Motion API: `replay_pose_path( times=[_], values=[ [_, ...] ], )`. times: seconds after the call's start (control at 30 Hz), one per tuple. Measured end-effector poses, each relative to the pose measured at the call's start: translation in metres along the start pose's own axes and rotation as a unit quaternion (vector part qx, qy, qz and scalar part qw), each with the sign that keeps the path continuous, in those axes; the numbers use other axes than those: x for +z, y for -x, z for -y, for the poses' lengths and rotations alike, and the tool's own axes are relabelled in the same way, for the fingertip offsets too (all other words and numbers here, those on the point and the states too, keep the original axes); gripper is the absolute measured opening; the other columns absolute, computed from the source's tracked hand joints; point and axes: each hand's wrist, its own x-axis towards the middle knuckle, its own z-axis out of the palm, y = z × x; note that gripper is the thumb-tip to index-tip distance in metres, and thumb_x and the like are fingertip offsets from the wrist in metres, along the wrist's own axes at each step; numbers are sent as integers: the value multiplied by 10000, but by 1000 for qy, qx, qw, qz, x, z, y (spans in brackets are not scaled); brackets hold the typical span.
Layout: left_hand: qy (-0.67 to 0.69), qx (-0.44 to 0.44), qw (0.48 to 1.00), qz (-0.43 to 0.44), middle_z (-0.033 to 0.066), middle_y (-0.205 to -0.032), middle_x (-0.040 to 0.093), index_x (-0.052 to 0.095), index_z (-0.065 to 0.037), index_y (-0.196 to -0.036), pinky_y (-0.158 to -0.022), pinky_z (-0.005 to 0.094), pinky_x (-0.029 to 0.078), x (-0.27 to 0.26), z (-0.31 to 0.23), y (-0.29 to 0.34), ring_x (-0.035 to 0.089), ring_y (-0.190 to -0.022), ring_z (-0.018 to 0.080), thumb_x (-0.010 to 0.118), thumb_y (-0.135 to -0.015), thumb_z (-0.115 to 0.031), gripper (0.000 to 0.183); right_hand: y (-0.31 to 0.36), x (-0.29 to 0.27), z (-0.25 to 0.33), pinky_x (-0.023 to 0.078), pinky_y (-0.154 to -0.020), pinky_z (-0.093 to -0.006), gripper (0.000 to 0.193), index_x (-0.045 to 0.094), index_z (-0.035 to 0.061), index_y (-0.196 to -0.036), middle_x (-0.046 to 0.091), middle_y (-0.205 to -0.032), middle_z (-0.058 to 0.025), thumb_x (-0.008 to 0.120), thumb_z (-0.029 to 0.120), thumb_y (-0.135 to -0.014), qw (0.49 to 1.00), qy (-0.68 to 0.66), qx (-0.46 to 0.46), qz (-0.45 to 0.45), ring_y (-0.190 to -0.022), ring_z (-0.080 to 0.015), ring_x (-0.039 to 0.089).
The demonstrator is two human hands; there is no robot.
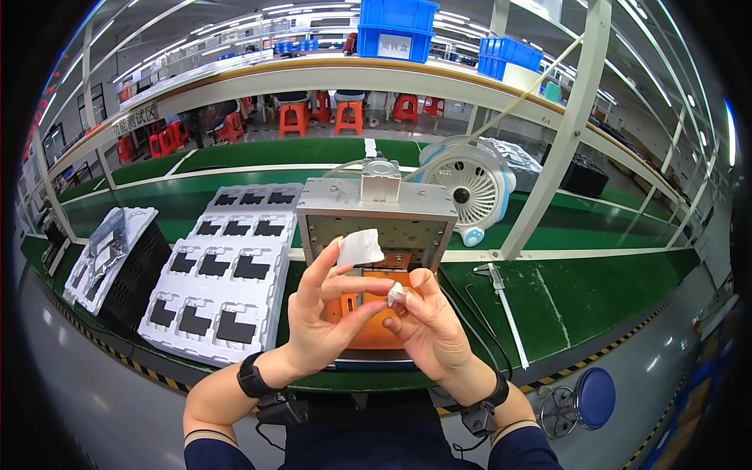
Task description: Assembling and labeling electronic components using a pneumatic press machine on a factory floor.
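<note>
hands (317, 309) (431, 323) pinch crumpled scrap (397, 294), perhaps tissue; caliper (506, 309) well apart.

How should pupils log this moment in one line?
Left hand: holds white sheet; Right hand: pinches white wad; Beyond: metal fixture; Left: white tray, black parts

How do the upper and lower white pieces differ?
The upper white piece is larger and spread fairly flat; the lower white piece is smaller and crumpled. The upper touches only the left hand; the lower sits between it and the right hand. Both are white.
</note>
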Motion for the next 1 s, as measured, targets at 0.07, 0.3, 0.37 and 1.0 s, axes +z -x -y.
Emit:
replay_pose_path(
  times=[0.07,0.3,0.37,1.0],
  values=[
    [5,23,1000,9,93,-966,714,212,-49,-1447,-952,382,435,-1,0,1,669,-980,204,717,-809,-14,814,0,-2,-1,477,-869,-319,248,406,174,-1064,622,-1076,-49,599,105,-926,1000,-2,-2,-3,-1036,-128,573],
    [-33,53,997,52,92,-912,693,158,-48,-1456,-934,380,448,-6,-1,1,680,-863,207,728,-759,61,907,-3,-6,-14,491,-834,-313,176,447,149,-1018,642,-1013,-56,587,88,-932,1000,24,-16,-2,-983,-134,605],
    [-27,48,998,30,94,-897,701,211,-33,-1437,-931,359,458,-3,0,4,688,-883,215,731,-769,34,849,-4,-6,-16,496,-821,-310,167,454,146,-1006,641,-1013,-59,589,85,-931,999,26,-30,15,-984,-132,604],
    [160,-137,977,44,-1,-727,533,394,-47,-1423,-593,212,432,12,-7,18,496,-633,58,522,-938,-24,502,-4,-16,-8,465,-874,-329,336,458,191,-1170,523,-1249,-30,598,366,-920,997,-54,-54,6,-1116,-163,514]
  ],
)
